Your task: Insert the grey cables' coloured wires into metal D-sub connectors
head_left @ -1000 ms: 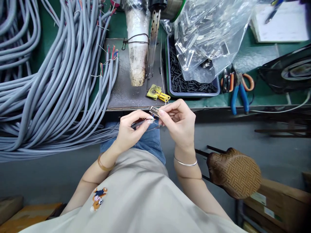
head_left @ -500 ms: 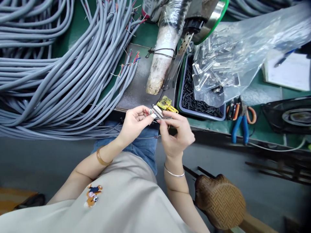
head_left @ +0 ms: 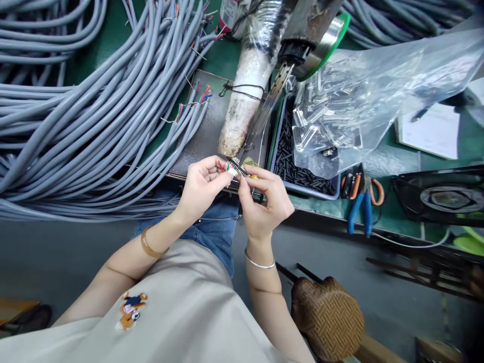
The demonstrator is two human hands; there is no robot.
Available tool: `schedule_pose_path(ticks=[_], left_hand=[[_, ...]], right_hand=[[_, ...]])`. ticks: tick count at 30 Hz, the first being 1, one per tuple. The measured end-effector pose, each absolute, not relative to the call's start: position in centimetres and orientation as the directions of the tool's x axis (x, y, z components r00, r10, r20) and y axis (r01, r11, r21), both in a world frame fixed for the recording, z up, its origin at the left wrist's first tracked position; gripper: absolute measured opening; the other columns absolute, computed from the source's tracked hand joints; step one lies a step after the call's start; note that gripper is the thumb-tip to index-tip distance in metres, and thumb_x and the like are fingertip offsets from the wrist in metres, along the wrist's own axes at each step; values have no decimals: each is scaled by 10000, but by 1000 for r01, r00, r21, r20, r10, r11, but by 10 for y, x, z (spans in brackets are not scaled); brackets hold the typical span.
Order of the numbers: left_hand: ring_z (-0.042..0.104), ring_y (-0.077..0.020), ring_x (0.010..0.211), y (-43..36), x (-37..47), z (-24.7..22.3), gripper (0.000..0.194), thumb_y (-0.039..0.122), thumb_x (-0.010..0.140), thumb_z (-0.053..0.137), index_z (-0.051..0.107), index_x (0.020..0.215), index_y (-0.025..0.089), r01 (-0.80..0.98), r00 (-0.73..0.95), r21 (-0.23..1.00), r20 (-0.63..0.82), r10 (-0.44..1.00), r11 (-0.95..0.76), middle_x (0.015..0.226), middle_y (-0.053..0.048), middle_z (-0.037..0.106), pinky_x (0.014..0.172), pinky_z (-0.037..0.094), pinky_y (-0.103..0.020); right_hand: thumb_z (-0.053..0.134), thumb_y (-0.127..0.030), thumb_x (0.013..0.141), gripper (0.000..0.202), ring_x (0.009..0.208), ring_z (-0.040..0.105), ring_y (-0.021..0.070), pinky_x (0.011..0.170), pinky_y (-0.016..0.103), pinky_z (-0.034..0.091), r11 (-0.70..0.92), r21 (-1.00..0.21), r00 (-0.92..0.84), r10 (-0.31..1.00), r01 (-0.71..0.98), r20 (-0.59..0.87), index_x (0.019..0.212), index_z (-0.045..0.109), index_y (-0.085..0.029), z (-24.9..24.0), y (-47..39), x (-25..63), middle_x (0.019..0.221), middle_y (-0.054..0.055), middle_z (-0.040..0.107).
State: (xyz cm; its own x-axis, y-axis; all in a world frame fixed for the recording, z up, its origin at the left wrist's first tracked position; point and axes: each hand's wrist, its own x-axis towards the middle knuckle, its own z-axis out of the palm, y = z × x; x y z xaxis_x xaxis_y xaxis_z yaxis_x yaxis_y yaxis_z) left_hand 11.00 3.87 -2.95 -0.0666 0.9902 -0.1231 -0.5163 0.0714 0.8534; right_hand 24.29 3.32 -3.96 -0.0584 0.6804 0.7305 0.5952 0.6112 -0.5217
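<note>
My left hand (head_left: 202,186) pinches the stripped end of a grey cable, whose thin red, green and white wires (head_left: 228,169) spread at my fingertips. My right hand (head_left: 266,201) is closed at the right end of a small metal connector (head_left: 238,166) with a row of pins, which lies between both hands. The fingertips hide part of the connector. Just above it are the tip of a white wrapped tube (head_left: 231,136) and a thin soldering iron (head_left: 259,126). A yellow-green sponge (head_left: 250,162) shows behind my right fingers.
Bundled grey cables (head_left: 94,116) fill the left. A blue bin (head_left: 302,187) of black sleeves stands right of my hands, partly under a clear bag (head_left: 340,111) of metal connectors. Farther right lie blue-handled pliers (head_left: 361,209) and a black fan (head_left: 446,194). A stool (head_left: 333,317) stands below.
The view has shifted, so most things sit farther left. The connector and both hands have moved up close under the tube and iron tips, and the yellow item is now mostly covered.
</note>
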Motion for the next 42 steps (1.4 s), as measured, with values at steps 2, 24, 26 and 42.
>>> schedule_pose_path(ticks=[2,24,26,42], left_hand=[[408,-15,479,39,110,-28,147,191,710,791,655,687,139,-508,-72,859,-117,991,65,572,66,551,526,401,-151],[352,-3,442,40,108,-18,224,175,626,846,627,644,130,-559,2,807,-229,973,191,522,72,527,438,281,-152],[352,-3,448,41,108,-18,253,211,624,864,624,645,132,-553,-7,814,-215,977,176,536,68,526,434,272,-155],[347,-11,439,41,104,-18,250,262,644,819,604,673,139,-482,26,837,-280,960,257,552,56,506,408,204,-167]], right_hand=[[739,-87,869,159,910,763,157,818,306,620,617,-516,-50,669,594,742,912,685,-232,-38,35,242,997,-4,791],[758,-76,852,189,877,774,151,786,275,642,659,-458,-103,629,597,770,905,672,-236,-41,36,248,1008,15,802],[760,-73,850,190,880,773,150,790,272,641,660,-460,-95,625,594,775,908,678,-234,-40,37,247,1009,13,802],[764,-57,828,202,861,775,149,774,251,638,687,-421,-126,595,592,794,887,667,-223,-43,37,248,1014,28,801]])
